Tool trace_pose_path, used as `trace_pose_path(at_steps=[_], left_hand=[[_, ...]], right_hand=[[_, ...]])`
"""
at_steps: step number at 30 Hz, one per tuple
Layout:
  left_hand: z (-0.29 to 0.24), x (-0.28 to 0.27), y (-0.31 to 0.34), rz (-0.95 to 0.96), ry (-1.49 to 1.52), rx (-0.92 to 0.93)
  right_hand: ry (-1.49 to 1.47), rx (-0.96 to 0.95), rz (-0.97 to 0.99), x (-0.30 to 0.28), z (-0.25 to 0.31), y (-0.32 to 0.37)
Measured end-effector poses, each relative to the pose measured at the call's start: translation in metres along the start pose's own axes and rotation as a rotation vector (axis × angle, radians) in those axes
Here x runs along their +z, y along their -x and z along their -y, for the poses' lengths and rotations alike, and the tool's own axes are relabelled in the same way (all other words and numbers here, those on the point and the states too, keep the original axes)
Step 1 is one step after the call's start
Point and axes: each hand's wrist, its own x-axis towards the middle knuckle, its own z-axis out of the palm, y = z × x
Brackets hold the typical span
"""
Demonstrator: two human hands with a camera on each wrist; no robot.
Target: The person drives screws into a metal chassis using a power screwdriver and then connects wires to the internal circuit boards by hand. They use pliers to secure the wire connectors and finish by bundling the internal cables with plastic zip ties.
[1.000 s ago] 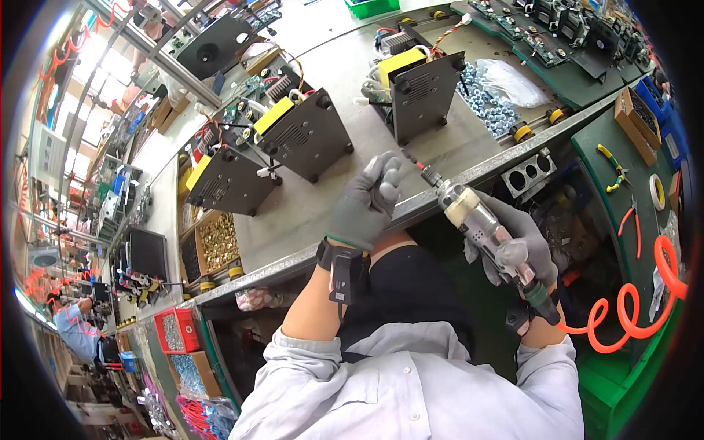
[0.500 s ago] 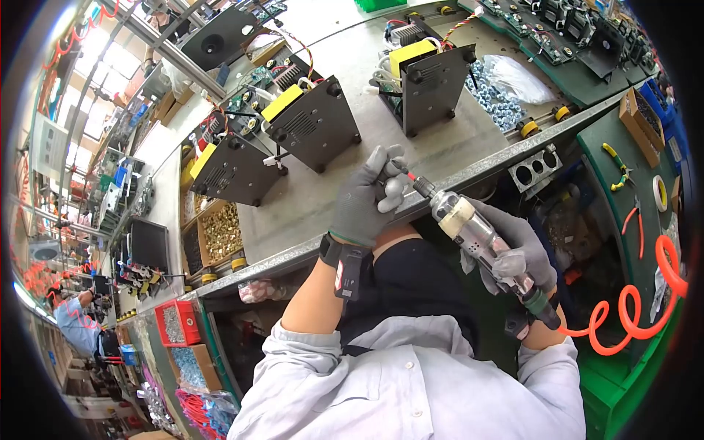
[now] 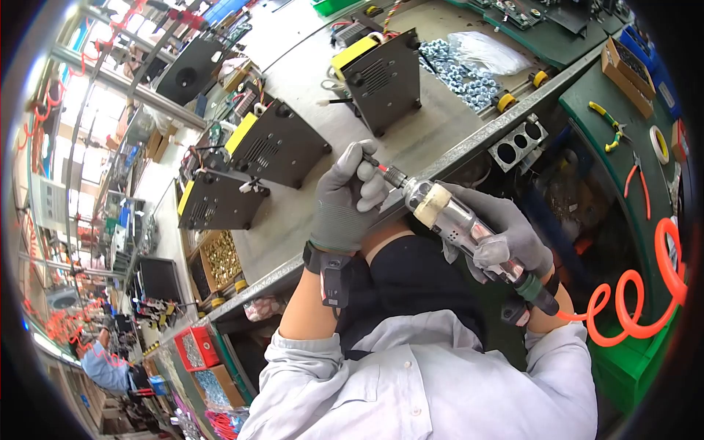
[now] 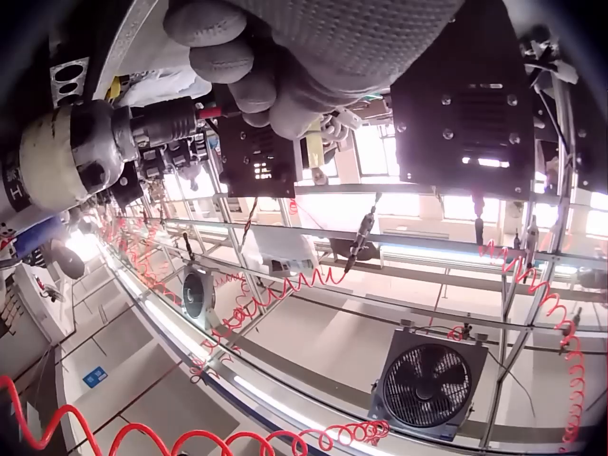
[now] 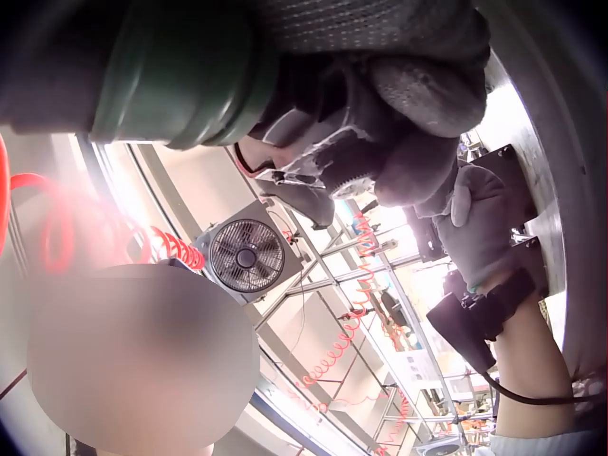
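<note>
While a right hand (image 3: 510,227) in a grey knit glove clamps the metal barrel of a power screwdriver (image 3: 444,213), a left hand (image 3: 341,202) in a matching glove curls its fingers around the dark, slender tip of the bit (image 3: 382,169); whether a screw sits there is too small to tell. The screwdriver slants between the two hands, above the near edge of a smooth grey surface (image 3: 279,220), its round nose wrapped in a cream band (image 3: 434,205) and its tail joined to a glossy, coiled orange hose (image 3: 660,246). Beyond the left hand, three slotted, flat black panels (image 3: 385,84) with small round feet and bright yellow blocks (image 3: 353,53) stand tilted on the surface. Shiny bluish metal fasteners (image 3: 466,79) lie heaped beside a crumpled plastic bag (image 3: 490,53), while brass-coloured pieces (image 3: 221,258) fill a box at left. On a second, dark green surface (image 3: 639,136) at right lie yellow-handled pliers (image 3: 605,117), red-handled pliers (image 3: 644,194) and a ring-shaped roll of tape (image 3: 653,144).
</note>
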Motion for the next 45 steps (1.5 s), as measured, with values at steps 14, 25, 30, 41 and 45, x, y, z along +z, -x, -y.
trace_pose_path(at_steps=[14,25,30,41,45], left_hand=[[-0.038,0.035,-0.043,-0.224,-1.313,0.736],[-0.052,0.031,-0.074,-0.151,-1.714,0.716],[-0.059,0.027,-0.079,-0.124,-1.692,0.794],[-0.029,0.006,-0.007,-0.348,-1.461,0.835],[-0.021,-0.045,0.056,-0.287,-1.245,0.498]], right_hand=[[-0.026,-0.207,-0.020,-0.023,0.008,-0.038],[-0.036,-0.272,-0.066,-0.003,0.016,-0.050],[-0.004,-0.260,-0.088,0.005,0.017,-0.053],[-0.152,-0.189,-0.081,-0.019,0.002,-0.029],[-0.197,-0.143,-0.230,-0.040,-0.007,-0.024]])
